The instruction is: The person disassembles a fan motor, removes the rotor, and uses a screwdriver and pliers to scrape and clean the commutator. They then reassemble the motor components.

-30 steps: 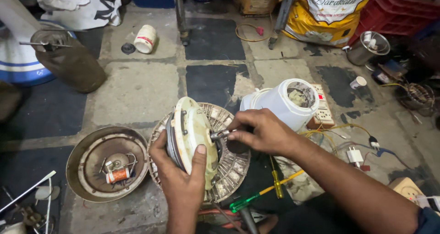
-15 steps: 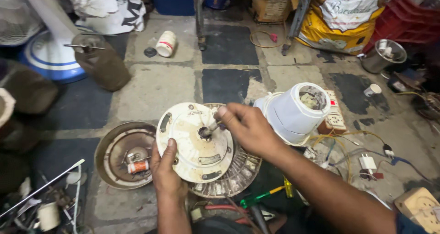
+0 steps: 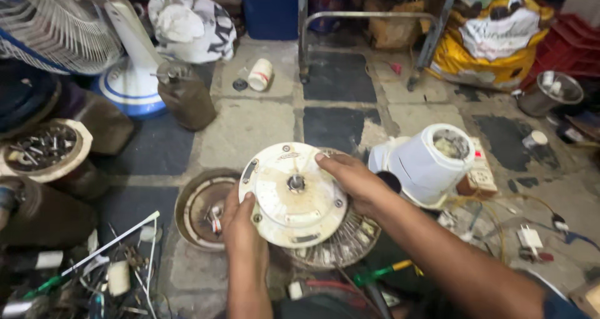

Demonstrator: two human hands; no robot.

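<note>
A round cream-white fan motor cover [image 3: 294, 194] lies flat, face up, on the wound motor stator [image 3: 337, 247] beneath it. My left hand [image 3: 240, 228] grips the cover's lower left edge. On its upper right edge rests my right hand [image 3: 353, 178], fingers flat on the disc. A metal shaft stub sticks up at the cover's centre. To the left on the floor sits the other rusty round motor housing [image 3: 203, 206] with small parts inside.
A white mixer base [image 3: 425, 163] stands right of the cover, beside a switch box and loose wires [image 3: 525, 238]. A green-handled screwdriver [image 3: 381, 272] lies near my arm. A pedestal fan [image 3: 125, 75], a brown oil can [image 3: 184, 97] and a bowl of screws [image 3: 40, 147] crowd the left.
The cover has gone from standing on edge to lying flat on the stator. My right hand has moved from the centre shaft to the cover's right rim. The camera came closer.
</note>
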